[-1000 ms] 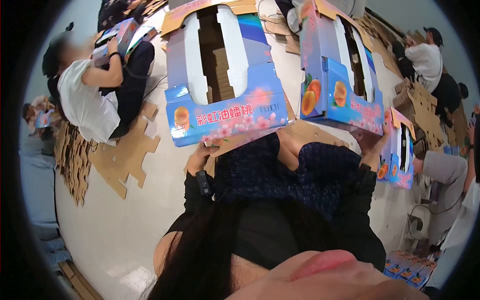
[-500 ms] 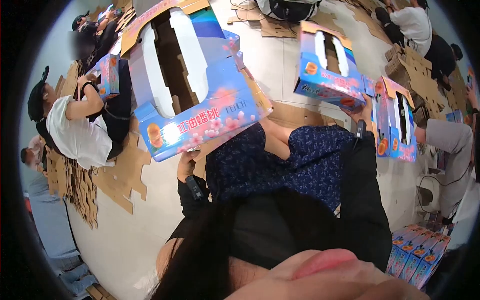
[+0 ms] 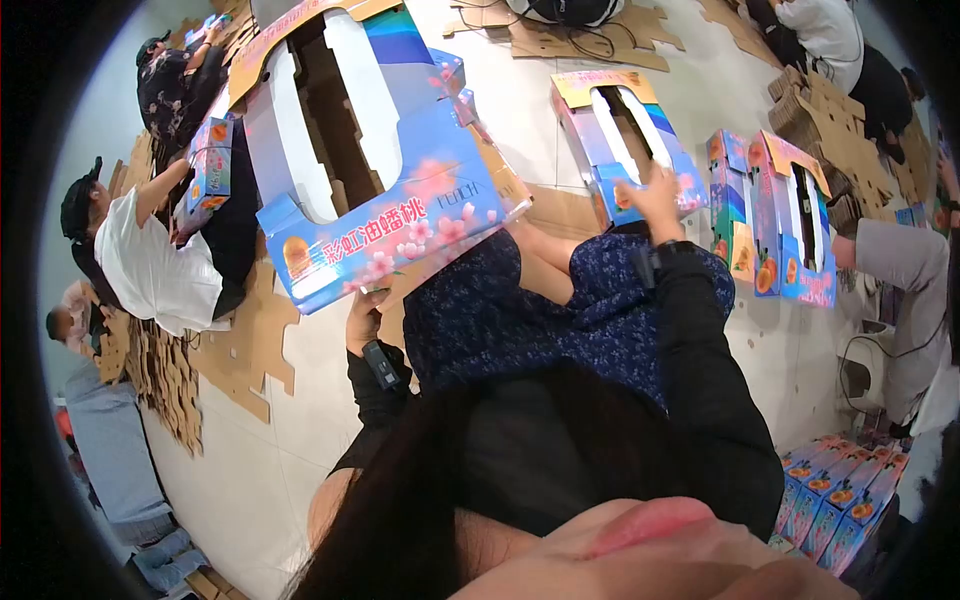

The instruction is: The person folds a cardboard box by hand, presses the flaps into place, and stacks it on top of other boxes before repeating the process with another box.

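A large blue-and-pink printed peach carton (image 3: 440,200), with a long opening in its top, is tilted up on my left side. My left hand (image 3: 368,312) grips its lower front edge; the fingers are partly hidden beneath it. To the right, a second carton (image 3: 580,125) of the same print lies in front of my knees. My right hand (image 3: 655,205) grips its near end, fingers over the top by the opening. Beside that hand stand a narrow-looking carton (image 3: 728,190) and another carton (image 3: 780,215) with its opening showing.
Flattened brown cardboard (image 3: 240,345) lies on the floor at the left, and a cardboard stack (image 3: 815,120) at the upper right. Several finished-looking cartons (image 3: 840,490) are grouped at the lower right. A person in white (image 3: 165,255) holds a carton at the left. A cable (image 3: 850,375) hangs at the right.
My right hand has moved left and shifted from the right end of the second carton onto its near end. That carton has moved left and turned. The large carton has shifted slightly left.
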### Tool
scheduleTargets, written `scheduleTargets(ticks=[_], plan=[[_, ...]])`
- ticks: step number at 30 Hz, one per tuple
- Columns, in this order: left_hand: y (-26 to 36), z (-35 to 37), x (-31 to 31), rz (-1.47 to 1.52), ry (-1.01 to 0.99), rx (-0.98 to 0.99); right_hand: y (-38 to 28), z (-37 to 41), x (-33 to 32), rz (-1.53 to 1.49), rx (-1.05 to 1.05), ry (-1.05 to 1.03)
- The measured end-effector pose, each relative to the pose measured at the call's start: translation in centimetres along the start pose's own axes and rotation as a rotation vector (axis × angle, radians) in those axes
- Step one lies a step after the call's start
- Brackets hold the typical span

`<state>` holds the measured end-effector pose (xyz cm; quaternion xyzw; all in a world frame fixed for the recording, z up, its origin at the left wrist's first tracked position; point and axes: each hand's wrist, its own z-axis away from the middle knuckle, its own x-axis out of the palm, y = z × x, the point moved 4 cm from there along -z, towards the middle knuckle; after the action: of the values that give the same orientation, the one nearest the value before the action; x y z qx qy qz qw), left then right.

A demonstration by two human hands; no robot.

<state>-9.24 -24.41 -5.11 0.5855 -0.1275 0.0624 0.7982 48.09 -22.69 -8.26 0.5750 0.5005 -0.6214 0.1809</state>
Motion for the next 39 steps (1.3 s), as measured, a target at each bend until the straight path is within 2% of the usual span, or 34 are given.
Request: scheduleTargets(ticks=[2, 5, 9, 10, 14, 17, 20, 23, 27, 29, 32, 39], plan=[[0.7, 0.4, 0.5, 0.019, 0.006, -0.017, -3.1, 1.8, 2.3, 0.131, 0.042, -0.234], [1.1, 0.9, 0.7, 0.001, 0.066, 0.058, -6.2, 3.5, 1.4, 0.415, 0.077, -0.323], [1.3, 1.2, 1.0, 0.007, 0.09, 0.092, -5.4, 2.6, 2.9, 0.372, -0.036, -0.208], [1.3, 1.0, 1.1, 0.0, 0.072, 0.078, -5.1, 2.4, 2.7, 0.364, -0.087, -0.315], [1.1, 0.2, 0.8, -0.018, -0.005, 0.053, -4.7, 1.7, 1.2, 0.417, -0.2, -0.473], [0.4, -0.2, -0.3, -0.027, -0.015, 0.056, -2.7, 0.8, 1.5, 0.335, -0.409, -0.359], [0.2, -0.4, -0.7, -0.043, -0.01, 0.056, 0.9, -1.7, 2.7, 0.504, -0.296, -0.256], [1.4, 0.9, 0.9, -0.03, 0.05, 0.052, 1.5, -1.5, 2.0, 0.326, -0.175, -0.245], [1.7, 1.1, 1.6, -0.017, 0.038, 0.019, 1.3, -1.5, 2.6, 0.225, -0.23, -0.001], [1.4, 1.1, 1.0, -0.018, 0.007, -0.076, 1.1, -1.6, 2.8, 0.21, -0.17, 0.001], [2.5, 1.2, 2.3, -0.032, -0.043, 0.052, 0.6, -1.5, 3.6, 0.244, -0.113, 0.048], [1.1, 0.3, -0.2, -0.08, -0.007, -0.015, 0.8, -2.1, 3.4, 0.348, -0.001, 0.024]])
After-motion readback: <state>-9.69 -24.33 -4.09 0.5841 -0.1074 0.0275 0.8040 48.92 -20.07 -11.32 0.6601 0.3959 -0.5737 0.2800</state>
